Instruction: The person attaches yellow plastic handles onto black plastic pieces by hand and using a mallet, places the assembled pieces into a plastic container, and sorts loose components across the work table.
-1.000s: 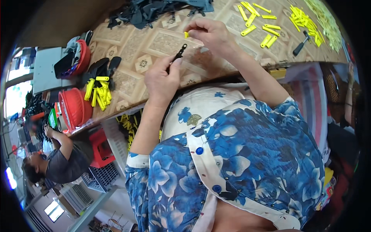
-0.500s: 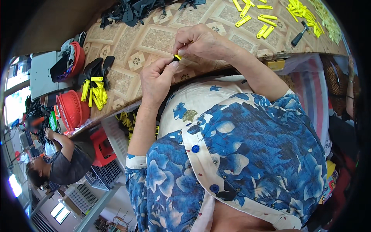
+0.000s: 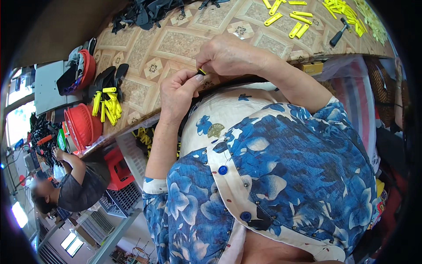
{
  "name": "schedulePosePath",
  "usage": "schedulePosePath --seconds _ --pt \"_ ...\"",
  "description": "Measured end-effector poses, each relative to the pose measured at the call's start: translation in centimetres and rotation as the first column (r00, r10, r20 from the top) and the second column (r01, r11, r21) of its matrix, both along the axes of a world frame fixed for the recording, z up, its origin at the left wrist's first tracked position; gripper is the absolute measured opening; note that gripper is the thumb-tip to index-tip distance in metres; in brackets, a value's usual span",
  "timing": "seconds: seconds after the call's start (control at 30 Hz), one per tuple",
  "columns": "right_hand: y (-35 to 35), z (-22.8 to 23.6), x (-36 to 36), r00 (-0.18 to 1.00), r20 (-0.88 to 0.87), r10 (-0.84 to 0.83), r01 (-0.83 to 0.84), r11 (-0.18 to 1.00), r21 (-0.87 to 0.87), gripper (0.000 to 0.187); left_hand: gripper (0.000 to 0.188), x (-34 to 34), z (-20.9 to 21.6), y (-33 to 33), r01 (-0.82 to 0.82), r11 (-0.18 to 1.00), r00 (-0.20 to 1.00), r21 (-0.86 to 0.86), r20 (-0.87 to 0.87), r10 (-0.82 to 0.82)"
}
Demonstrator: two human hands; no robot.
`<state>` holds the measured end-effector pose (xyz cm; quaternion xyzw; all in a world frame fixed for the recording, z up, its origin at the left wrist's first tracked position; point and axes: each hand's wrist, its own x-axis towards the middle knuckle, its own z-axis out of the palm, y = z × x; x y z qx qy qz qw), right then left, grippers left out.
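Handles (image 3: 273, 19) lie loose, upper right; yellow-handled pieces (image 3: 115, 105), left, look done; left hand (image 3: 177, 93), right hand (image 3: 231, 55) pinch unfinished-looking yellow-black piece (image 3: 201, 71).

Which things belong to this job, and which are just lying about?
Seemingly the job's:
- yellow-and-black piece at left hand and right hand
- loose yellow handles
- piled black parts

Seemingly just lying about:
- red stool
- grey crate
- striped material

A brown table (image 3: 176, 44) holds black parts (image 3: 147, 15) at eleven o'clock. Yellow sticks (image 3: 301, 19) lie at one, a hammer (image 3: 337, 36) at two.
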<state>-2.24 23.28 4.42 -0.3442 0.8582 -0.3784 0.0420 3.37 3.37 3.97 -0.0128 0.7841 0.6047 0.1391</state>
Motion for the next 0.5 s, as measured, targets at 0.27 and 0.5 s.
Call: schedulePosePath --seconds 0.27,0.5 --pt "0.0 0.7 1.8 0.980 -0.198 0.028 -0.002 0.991 0.133 0.005 0.007 0.6 0.7 -0.3 0.030 0.994 0.990 0.110 0.133 -0.044" --pt "0.4 -0.1 2.1 0.986 -0.164 0.017 -0.003 0.996 0.084 0.009 0.006 0.2 1.2 -0.2 0.043 0.993 0.982 0.114 0.180 -0.063"
